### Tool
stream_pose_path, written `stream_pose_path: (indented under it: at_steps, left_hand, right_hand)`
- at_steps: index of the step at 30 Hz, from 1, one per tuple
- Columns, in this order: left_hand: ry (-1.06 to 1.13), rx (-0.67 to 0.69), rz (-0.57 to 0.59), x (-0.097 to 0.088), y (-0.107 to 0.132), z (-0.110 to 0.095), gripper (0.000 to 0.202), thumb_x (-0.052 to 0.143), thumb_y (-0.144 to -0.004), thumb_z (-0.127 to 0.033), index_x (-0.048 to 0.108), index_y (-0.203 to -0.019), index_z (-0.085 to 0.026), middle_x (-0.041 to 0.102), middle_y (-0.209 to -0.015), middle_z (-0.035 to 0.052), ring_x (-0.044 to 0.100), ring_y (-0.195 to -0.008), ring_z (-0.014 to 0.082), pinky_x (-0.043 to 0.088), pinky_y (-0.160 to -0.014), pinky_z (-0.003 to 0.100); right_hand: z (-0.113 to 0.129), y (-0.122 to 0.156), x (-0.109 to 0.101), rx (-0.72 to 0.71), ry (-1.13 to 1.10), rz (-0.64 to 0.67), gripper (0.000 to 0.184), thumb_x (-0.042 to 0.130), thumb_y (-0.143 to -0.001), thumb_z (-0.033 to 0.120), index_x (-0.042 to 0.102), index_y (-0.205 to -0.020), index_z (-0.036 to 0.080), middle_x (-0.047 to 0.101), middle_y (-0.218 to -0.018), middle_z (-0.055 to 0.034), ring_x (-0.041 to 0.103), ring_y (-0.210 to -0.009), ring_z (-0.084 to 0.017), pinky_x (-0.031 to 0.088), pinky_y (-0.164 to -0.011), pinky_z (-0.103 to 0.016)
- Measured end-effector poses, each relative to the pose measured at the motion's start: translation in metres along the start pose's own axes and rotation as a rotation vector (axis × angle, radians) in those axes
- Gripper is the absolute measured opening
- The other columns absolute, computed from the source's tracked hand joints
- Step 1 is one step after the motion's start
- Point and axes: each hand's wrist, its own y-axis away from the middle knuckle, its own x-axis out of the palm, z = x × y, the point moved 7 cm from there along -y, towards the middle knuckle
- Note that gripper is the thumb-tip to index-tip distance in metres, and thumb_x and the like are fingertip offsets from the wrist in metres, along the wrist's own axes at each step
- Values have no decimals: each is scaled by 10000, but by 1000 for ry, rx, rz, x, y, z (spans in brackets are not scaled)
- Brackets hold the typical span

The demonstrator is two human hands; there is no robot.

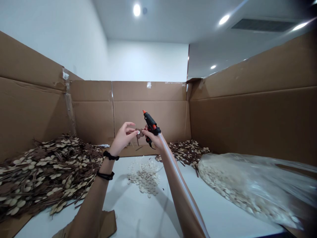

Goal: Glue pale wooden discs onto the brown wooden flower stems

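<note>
Small brown flower piece (139, 133) held up in the air, pinched between left hand (123, 136) fingertips, touching right hand (151, 136). Right grip wrapped round black glue gun (151, 124), orange nozzle pointing up-left, glue stick trailing back along the forearm. Below the grips: loose pale discs (145, 176) on white counter (148, 215). Left of them a heap of finished flowers (47, 172); right, a plastic bag of discs (250, 188). Cardboard walls (247, 122) all round.
</note>
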Motion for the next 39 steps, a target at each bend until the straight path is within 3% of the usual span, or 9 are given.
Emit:
stream_pose_path:
  at_steps: [5, 15, 23, 27, 32, 35, 39]
  left_hand:
    - [5, 60, 47, 5, -1, -3, 346, 596, -785, -357, 461, -1055, -188, 665, -846, 29, 624, -798, 166, 433, -717, 280]
    - [-78, 171, -23, 4, 0, -11, 342, 581, -797, -304, 462, -1091, -179, 626, -785, 2, 533, -653, 118, 382, -625, 237]
    - [-45, 150, -39, 4, 1, -11, 448, 587, -790, -303, 392, -1175, -182, 641, -777, -4, 556, -659, 120, 381, -606, 228]
    - [30, 117, -12, 4, 3, -12, 452, 522, -838, -326, 374, -1239, -178, 630, -814, 6, 604, -735, 137, 440, -671, 249]
    - [7, 136, 12, 3, 2, -13, 260, 445, -875, -374, 521, -1013, -168, 617, -794, 19, 604, -782, 161, 474, -744, 289]
    - [-47, 90, 75, 6, 1, -9, 225, 479, -845, -391, 545, -827, -177, 599, -745, 14, 581, -707, 160, 470, -629, 268]
    - [-89, 27, 109, 7, 5, -9, 220, 507, -823, -399, 556, -798, -186, 597, -742, 5, 522, -595, 127, 391, -481, 226]
  right_hand:
    - [-2, -2, -1, -4, -15, -16, 256, 670, -634, 346, 495, -744, 194, 501, -680, 28, 452, -571, -92, 373, -545, -238]
    - [-3, -2, -1, -15, -102, 35, 260, 669, -681, 363, 486, -760, 196, 490, -685, 32, 471, -617, -99, 379, -599, -245]
    - [3, -1, -1, -51, -25, 28, 289, 704, -669, 386, 511, -770, 196, 522, -728, 17, 526, -685, -121, 420, -658, -255]
    - [4, 0, -1, -54, 3, 18, 275, 689, -694, 386, 518, -786, 191, 529, -755, 4, 536, -705, -129, 424, -642, -258]
    - [8, 2, 0, -64, 25, 11, 260, 683, -689, 381, 528, -773, 189, 533, -745, 2, 533, -703, -128, 423, -623, -250]
    - [9, 4, 2, -18, 49, 20, 274, 683, -670, 387, 512, -762, 195, 541, -743, -7, 521, -688, -131, 403, -560, -235]
    - [12, 5, 4, -34, 80, 52, 258, 669, -681, 383, 504, -747, 196, 557, -750, -16, 519, -688, -134, 400, -559, -237]
